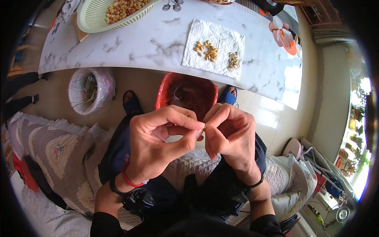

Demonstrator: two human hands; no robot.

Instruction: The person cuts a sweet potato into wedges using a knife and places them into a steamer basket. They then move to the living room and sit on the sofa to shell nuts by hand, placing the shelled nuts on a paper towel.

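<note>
My left hand (pixel 164 142) and my right hand (pixel 232 133) meet fingertip to fingertip above a red plastic bin (pixel 161 91). Pinched between both thumbs and index fingers is a tiny pale-brown thing (pixel 204 127), mostly hidden; it may be a seed or a piece of shell. Beyond the hands, on the marble-patterned table, lies a white quilted paper towel (pixel 219 35). It bears a loose pile of yellowish-brown seeds or shells (pixel 211 54) and, to the right, a smaller pile of greyish-green kernels (pixel 233 60).
A pale green plastic colander (pixel 88 17) of peanuts (pixel 124 10) stands at the table's far left. Below the table edge are a lined waste bin (pixel 72 91) and my slippered feet. Another person's legs (pixel 20 89) show at far left. A covered sofa (pixel 59 154) lies beside me.
</note>
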